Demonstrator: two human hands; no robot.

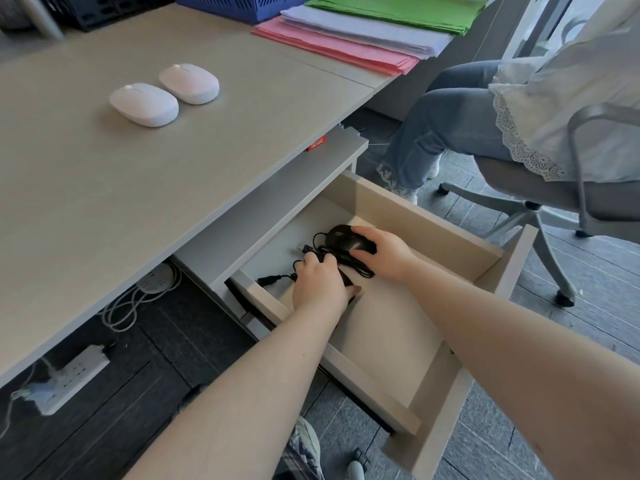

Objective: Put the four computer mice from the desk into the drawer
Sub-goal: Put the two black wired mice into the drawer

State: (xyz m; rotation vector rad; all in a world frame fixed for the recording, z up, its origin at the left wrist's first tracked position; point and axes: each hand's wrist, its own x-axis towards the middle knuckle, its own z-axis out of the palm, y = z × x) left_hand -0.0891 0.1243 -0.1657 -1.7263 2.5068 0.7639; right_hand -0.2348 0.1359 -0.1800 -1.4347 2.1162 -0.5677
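Observation:
Two white wireless mice lie side by side on the grey desk [104, 188]: one nearer [143, 105], one farther [189, 83]. Below the desk edge the beige drawer [429, 233] stands pulled out. Inside it, my right hand [384, 252] rests on a black wired mouse [343, 237] near the drawer's back. My left hand [320, 284] covers a second black wired mouse [346, 282], mostly hidden under the palm. Their black cables [277, 279] trail toward the drawer's left side.
Stacks of pink, white and green paper [363, 32] and a blue basket [242, 5] sit at the desk's far edge. A seated person on a wheeled chair [540, 216] is close on the right. Power strips and cords [76, 375] lie under the desk.

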